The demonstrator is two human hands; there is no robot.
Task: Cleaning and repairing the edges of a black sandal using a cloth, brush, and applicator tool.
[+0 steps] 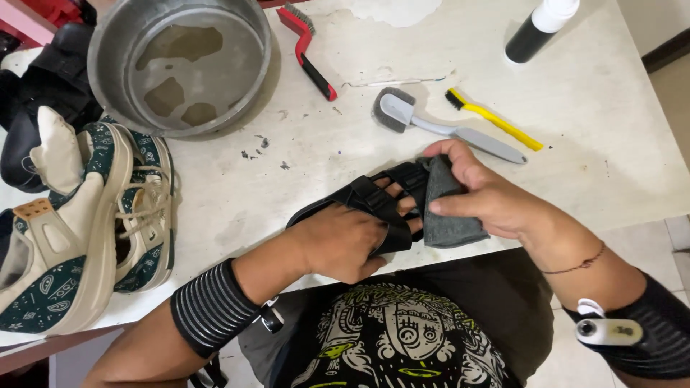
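My left hand (343, 241) is slid under the straps of a black sandal (374, 197), holding it up near the table's front edge. A folded grey cloth (445, 215) is gripped in my right hand (483, 195), pressed against the sandal's front straps. Both forearms wear black ribbed bands.
A grey metal basin (180, 65) with puddles of water stands at the back left. Cream and green patterned sneakers (86, 215) lie at the left edge. A red-handled brush (307, 52), a grey brush (431, 123), a yellow brush (496, 121), a thin metal pick (392, 82) and a black-and-white bottle (540, 27) lie behind.
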